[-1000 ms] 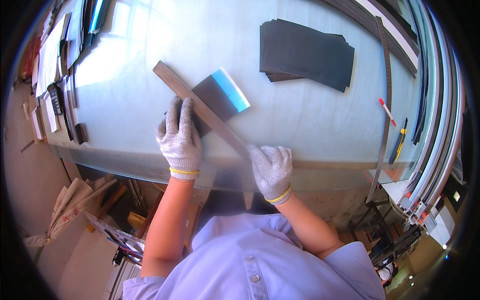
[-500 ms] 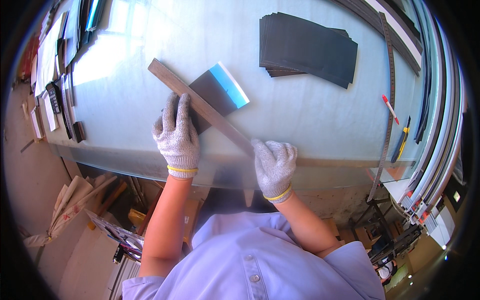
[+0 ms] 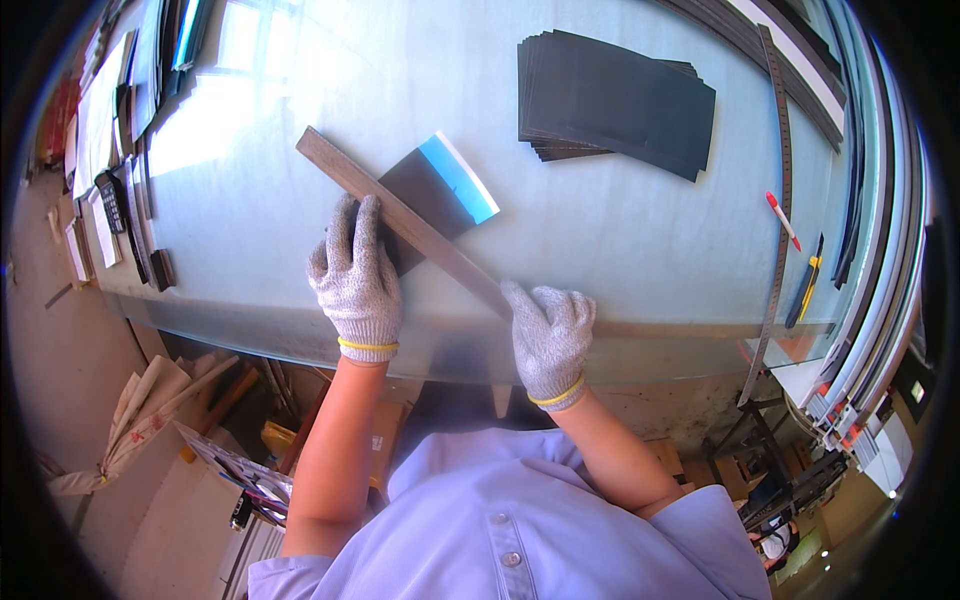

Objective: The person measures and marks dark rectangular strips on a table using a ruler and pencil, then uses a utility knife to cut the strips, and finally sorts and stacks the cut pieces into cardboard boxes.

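Our right hand curls closed on the near end of a bar; our left hand lays nearly straight fingers against it, and we cannot tell whether they grip. Across the pale, glossy surface we see a dark stack of sheets, a pen and a cutter; pale floor shows at left. Since half a second ago, both hands keep nearly the same pose. The brown bar slants across a dark sheet with a blue-and-white end.
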The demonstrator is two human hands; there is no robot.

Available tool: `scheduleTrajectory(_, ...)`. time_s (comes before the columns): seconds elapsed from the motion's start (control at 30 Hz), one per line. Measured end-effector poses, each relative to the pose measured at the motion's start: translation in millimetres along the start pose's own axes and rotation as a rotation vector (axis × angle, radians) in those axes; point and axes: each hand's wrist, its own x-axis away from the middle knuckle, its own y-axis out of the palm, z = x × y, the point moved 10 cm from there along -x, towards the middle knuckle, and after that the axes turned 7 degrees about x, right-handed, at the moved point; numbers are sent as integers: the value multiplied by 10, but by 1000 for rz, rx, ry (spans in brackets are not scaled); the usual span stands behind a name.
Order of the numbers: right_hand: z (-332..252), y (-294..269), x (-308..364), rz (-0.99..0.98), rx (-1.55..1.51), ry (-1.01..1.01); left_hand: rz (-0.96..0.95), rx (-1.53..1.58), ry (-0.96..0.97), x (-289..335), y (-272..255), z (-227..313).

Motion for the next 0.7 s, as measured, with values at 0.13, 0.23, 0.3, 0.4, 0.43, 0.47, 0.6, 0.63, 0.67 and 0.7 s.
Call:
scheduleTrajectory(0.13, 7, 9, 6, -12, -2, 3, 0, -25, 16, -12, -8, 16)
scheduleTrajectory(0.23, 10, 3, 0, -17, -16, 2, -9, -21, 13, -14, -10, 16)
scheduleTrajectory(0.3, 16, 3, -1, -15, -27, 2, 0, -27, 16, -4, -5, 10)
scheduleTrajectory(0.4, 19, 1, -5, -12, -37, 5, 1, -33, 8, 1, -3, 15)
scheduleTrajectory(0.43, 16, -5, -10, -14, -40, 6, 0, -33, 3, 2, -3, 12)
scheduleTrajectory(0.47, 16, -8, -12, -16, -43, 7, 3, -27, 5, 1, -4, 15)
scheduleTrajectory(0.6, 53, 40, 34, -33, -53, 16, 17, -9, 21, -11, -12, 25)
scheduleTrajectory(0.63, 51, 36, 31, -30, -56, 14, 21, -7, 27, -11, -15, 31)
scheduleTrajectory(0.67, 48, 30, 28, -26, -58, 13, 17, -12, 24, -11, -19, 32)
scheduleTrajectory(0.7, 43, 20, 16, -23, -63, 11, 14, -16, 21, -11, -21, 33)
